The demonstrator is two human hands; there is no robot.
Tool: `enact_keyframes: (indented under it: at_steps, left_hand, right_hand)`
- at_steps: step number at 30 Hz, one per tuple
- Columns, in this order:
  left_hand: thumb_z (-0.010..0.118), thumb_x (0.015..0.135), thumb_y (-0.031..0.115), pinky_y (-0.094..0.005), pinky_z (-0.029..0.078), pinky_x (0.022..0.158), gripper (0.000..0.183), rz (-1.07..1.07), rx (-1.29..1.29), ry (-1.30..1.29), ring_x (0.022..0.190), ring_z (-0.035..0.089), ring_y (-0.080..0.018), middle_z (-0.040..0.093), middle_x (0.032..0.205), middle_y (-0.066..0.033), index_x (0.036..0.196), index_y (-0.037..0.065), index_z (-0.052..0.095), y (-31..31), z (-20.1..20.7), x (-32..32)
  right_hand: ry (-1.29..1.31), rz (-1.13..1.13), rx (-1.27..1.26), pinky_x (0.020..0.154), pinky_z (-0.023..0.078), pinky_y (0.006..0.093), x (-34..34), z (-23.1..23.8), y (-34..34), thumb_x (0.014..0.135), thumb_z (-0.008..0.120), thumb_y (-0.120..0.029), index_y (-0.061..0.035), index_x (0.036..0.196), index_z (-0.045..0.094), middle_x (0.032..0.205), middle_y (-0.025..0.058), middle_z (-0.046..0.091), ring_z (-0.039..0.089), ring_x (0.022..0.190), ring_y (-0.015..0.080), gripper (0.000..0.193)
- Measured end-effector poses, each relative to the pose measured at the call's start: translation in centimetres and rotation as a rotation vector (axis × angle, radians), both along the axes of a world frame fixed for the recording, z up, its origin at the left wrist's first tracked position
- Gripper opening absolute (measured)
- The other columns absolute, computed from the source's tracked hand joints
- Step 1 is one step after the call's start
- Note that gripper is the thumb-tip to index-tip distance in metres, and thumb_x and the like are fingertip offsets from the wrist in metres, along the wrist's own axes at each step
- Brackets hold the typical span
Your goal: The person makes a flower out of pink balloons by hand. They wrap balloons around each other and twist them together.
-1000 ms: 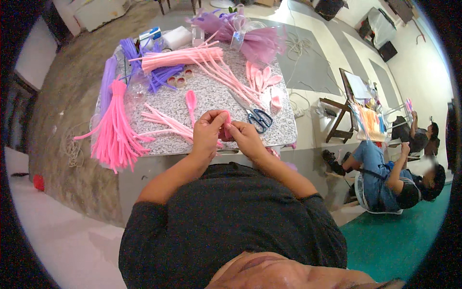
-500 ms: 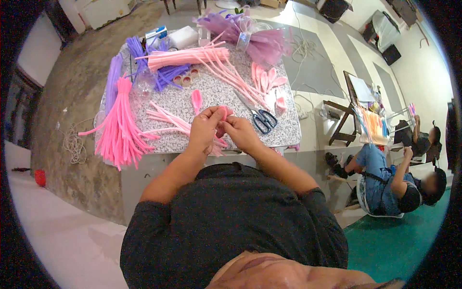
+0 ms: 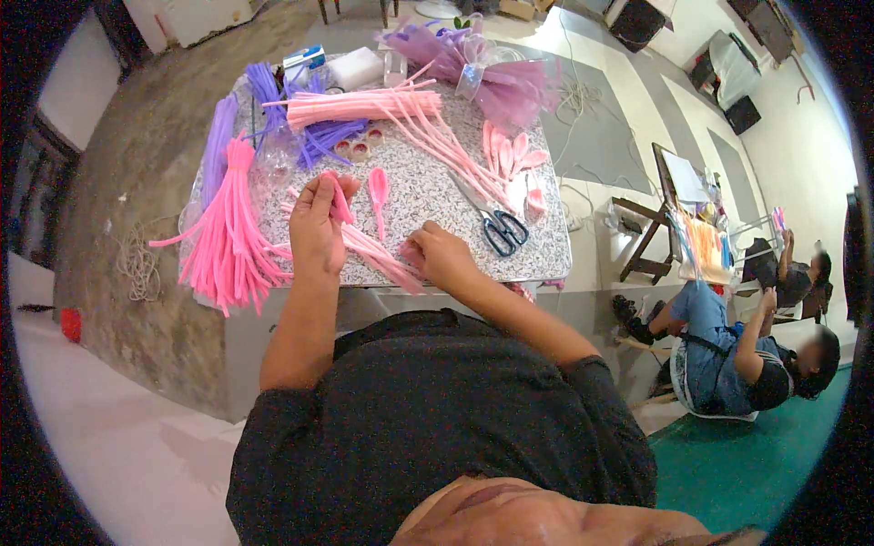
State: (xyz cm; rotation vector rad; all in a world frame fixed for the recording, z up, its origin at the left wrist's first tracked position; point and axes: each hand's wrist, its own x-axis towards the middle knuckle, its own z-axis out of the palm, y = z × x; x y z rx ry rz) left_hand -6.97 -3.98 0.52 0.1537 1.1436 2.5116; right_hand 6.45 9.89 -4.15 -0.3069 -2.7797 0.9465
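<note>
My left hand [image 3: 316,227] is raised over the near left of the table, its fingers closed on a pink pipe-cleaner petal [image 3: 342,200]. My right hand [image 3: 443,258] is at the table's near edge with curled fingers; what they grip, if anything, is hidden. Beside its fingertips lie loose light pink pipe cleaners [image 3: 375,257]. A finished pink petal with a stem [image 3: 379,189] rests between and beyond my hands. Scissors with dark blue handles [image 3: 503,231] lie to the right of my right hand.
A bright pink pipe-cleaner bundle [image 3: 235,223] hangs over the left edge. Farther back are a pale pink bundle [image 3: 364,107], purple stems [image 3: 332,141], tape rolls [image 3: 359,151], several petals [image 3: 510,156] and a mauve wrapped bouquet [image 3: 496,77]. A person [image 3: 728,350] sits at the right.
My hands have parted: the left has moved left with the pink petal, while the right has dropped slightly toward the loose light pink stems. More of the lying petal's stem now shows.
</note>
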Motion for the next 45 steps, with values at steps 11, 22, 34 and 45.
enact_keyframes:
  at_steps: [11,22,34,45]
  left_hand:
    - [0.054,0.089,0.015,-0.0292,0.049,0.079,0.014,-0.281,-0.184,0.025,0.081,0.060,-0.0178,0.063,0.087,-0.0090,0.091,0.001,0.057,1.9,-1.1,3.1]
    - [0.057,0.087,0.020,-0.0197,0.041,0.051,0.018,-0.756,-0.393,0.020,0.060,0.053,-0.0061,0.061,0.072,-0.0012,0.089,0.002,0.062,5.0,-1.4,6.8]
    - [0.054,0.088,0.022,-0.0234,0.048,0.057,0.026,-0.817,-0.162,-0.223,0.071,0.059,-0.0140,0.061,0.083,-0.0070,0.097,-0.002,0.058,4.8,-1.2,7.1]
    - [0.052,0.090,0.020,-0.0268,0.049,0.072,0.023,-0.706,0.102,-0.400,0.078,0.060,-0.0148,0.062,0.089,-0.0067,0.101,0.000,0.057,5.6,-1.6,7.5]
  right_hand:
    - [-0.051,-0.144,-0.450,0.044,0.045,0.0318,-1.8,0.8,5.0,0.077,0.066,-0.019,-0.0010,0.082,0.058,0.058,0.0096,0.057,0.056,0.048,0.0183,0.020]
    - [0.140,-0.179,-1.121,0.038,0.038,0.0214,2.9,6.0,5.3,0.077,0.065,-0.011,-0.0005,0.084,0.054,0.065,0.0038,0.055,0.051,0.045,0.0091,0.017]
    - [0.259,-0.176,-1.386,0.038,0.038,0.0227,4.3,5.5,5.4,0.079,0.062,-0.008,-0.0026,0.090,0.052,0.065,0.0037,0.054,0.049,0.045,0.0093,0.015]
    - [0.602,0.025,-0.453,0.069,0.052,0.0244,5.3,4.2,2.8,0.076,0.060,0.006,0.0000,0.100,0.057,0.114,0.0126,0.049,0.059,0.087,0.0158,0.024]
